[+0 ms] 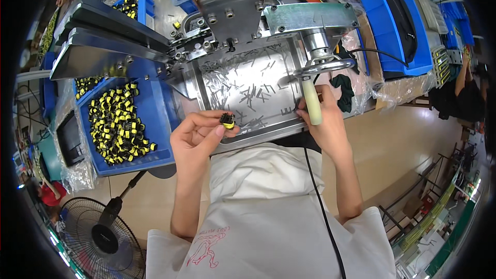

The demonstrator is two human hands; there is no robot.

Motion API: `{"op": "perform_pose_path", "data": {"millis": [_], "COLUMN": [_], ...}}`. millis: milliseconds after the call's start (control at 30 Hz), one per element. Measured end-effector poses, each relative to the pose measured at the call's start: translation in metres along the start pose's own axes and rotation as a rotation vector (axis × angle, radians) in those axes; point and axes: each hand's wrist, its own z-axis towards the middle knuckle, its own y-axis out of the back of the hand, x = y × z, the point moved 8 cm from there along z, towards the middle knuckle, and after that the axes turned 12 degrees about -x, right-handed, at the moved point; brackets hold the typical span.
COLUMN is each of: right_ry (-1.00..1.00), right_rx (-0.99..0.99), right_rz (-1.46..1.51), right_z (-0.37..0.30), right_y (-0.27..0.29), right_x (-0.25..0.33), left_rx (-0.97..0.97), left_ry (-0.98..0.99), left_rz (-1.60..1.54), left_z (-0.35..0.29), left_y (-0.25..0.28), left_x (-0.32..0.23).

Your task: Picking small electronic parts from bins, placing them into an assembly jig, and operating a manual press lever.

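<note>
Bright overhead light is glaring off the steel tray [243,80]; fisheye edges are bending, darkening and blurring.

I have just one view, from the head camera, which looks steeply down past the white shirt [268,212] onto the metal tray [248,85] close in front. The fisheye bends the blue bin [155,124] at left and the floor fan [101,237] toward the dark rim, so no second view overlaps it.
</note>
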Motion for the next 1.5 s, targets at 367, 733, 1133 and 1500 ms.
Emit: {"op": "perform_pose_path", "data": {"millis": [367,733,1133,1500], "right_ry": [-0.189,-0.316,0.327,0.633], "right_rx": [-0.138,-0.218,-0.308,-0.523], "right_rz": [0.286,0.369,0.597,0.434], "right_z": [-0.021,-0.041,-0.038,-0.036], "right_y": [0.009,0.002,-0.006,0.008], "right_x": [-0.014,-0.014,0.107,0.133], "left_rx": [-0.001,-0.038,0.019,0.052], "left_ry": [0.085,0.184,0.356,0.372], "left_rz": [-0.069,-0.153,-0.464,-0.544], "left_z": [0.001,0.0,-0.023,-0.03], "left_y": [-0.008,-0.007,-0.027,-0.036], "left_x": [0.011,0.024,0.031,0.023]}}
